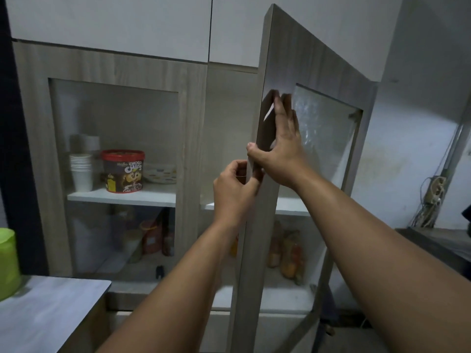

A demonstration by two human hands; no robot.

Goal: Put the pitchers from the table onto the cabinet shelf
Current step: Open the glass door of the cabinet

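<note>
Wood-grain cabinet door (265, 174) is half open, both grips on its edge: left hand (233, 192) pinching, right hand (280, 149) clasping. Swing it wide first; green pitcher (7, 261) waits on the table (51, 309).

Home kitchen: glass-door cabinet (114, 154) w/ paper cups (81, 171), cereal tub (123, 171).

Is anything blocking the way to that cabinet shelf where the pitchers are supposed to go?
On the right side, no: the right cabinet door is swung open, gripped at its edge by the left hand and right hand, and the white shelf behind looks bare. The left door is shut, with paper cups and a Choco Chips tub behind.
</note>
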